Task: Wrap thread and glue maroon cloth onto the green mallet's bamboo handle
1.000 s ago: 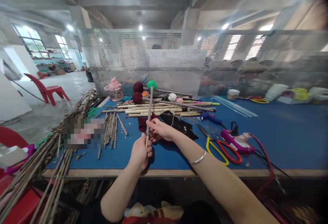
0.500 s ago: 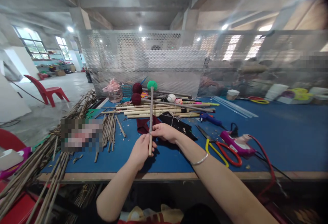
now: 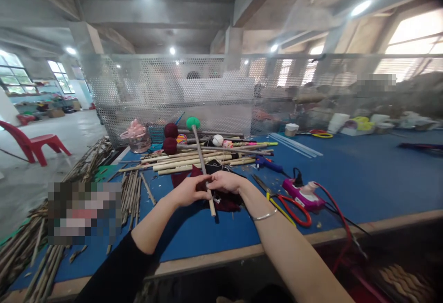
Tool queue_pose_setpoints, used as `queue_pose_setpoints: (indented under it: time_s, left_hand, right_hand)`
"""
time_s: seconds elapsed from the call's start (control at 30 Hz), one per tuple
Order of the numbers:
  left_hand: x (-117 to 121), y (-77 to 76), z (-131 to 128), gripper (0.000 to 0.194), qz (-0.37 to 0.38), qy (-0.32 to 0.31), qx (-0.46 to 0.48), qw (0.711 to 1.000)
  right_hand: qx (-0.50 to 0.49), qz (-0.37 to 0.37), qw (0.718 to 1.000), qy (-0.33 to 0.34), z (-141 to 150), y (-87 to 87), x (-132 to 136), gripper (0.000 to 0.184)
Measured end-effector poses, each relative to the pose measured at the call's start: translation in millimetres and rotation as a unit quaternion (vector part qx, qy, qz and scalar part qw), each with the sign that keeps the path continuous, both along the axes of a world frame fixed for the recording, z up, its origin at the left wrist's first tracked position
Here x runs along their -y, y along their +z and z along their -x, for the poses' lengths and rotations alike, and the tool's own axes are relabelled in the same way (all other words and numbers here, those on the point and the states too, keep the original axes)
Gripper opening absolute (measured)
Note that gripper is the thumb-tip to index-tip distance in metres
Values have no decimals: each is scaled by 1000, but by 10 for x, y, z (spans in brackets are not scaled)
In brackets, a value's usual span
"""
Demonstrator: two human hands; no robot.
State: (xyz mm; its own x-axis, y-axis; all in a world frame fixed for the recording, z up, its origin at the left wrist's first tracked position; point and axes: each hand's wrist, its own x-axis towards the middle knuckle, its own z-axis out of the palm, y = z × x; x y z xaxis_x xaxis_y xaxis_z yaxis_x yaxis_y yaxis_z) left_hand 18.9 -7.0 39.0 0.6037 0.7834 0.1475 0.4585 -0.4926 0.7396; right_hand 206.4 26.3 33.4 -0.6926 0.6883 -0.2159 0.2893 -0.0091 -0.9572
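Note:
My left hand (image 3: 189, 190) is curled round a thin wooden stick (image 3: 200, 153), its thumb and forefinger on either side. The stick slants away from me, its pale cut end just below my hands. At its far end shows a green ball (image 3: 193, 123); I cannot tell whether they are joined. My right hand (image 3: 226, 182) pinches the stick from the other side with thumb and fingertips, the other fingers hidden. Dark red cloth (image 3: 229, 205) shows beneath my right hand; whether I hold it is unclear. Behind lies a black cloth (image 3: 215, 166).
Bamboo sticks (image 3: 169, 169) and maroon balls (image 3: 170, 146) lie beyond my hands. To the right are scissors (image 3: 292, 208), a blue glue gun (image 3: 269, 163) and a purple power strip (image 3: 302, 195). Short twigs (image 3: 131, 196) and bundled branches (image 3: 20, 252) lie left. A perforated screen (image 3: 155, 90) stands behind.
The view has turned right and the stick now leans further left. My left fingers have shifted from below to around the stick. Dark red cloth now also shows under my right hand.

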Motion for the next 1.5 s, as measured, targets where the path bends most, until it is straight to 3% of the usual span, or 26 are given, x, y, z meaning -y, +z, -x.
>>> queue_pose_setpoints:
  time_s: [0.3, 0.5, 0.8, 0.93, 1.0, 1.13, 1.3, 1.5]
  left_hand:
    - [92, 34, 57, 52, -80, -24, -23, 996]
    - [110, 1, 69, 42, -83, 4, 15, 996]
    - [175, -41, 46, 33, 2, 138, 103, 985]
    - [341, -128, -11, 33, 163, 237, 133, 948]
    - [433, -163, -55, 35, 219, 254, 153, 930]
    - [555, -179, -134, 35, 260, 265, 240, 897]
    - [681, -179, -204, 35, 329, 239, 366, 837]
    - [800, -251, -232, 39, 338, 274, 402, 806]
  right_hand:
    - [-38, 6, 996, 84, -52, -1, -20, 38]
    - [-44, 19, 998, 45, 20, -40, -15, 38]
    - [-66, 12, 997, -37, 171, -42, 41, 35]
    - [-54, -2, 997, -52, 213, -33, 59, 34]
    - [-48, -21, 997, -60, 236, -29, 76, 34]
    - [-51, -32, 995, -77, 262, -24, 106, 35]
    - [-104, 54, 993, -13, 262, -25, 127, 36]
    - [-112, 49, 991, -47, 392, -97, 173, 34]
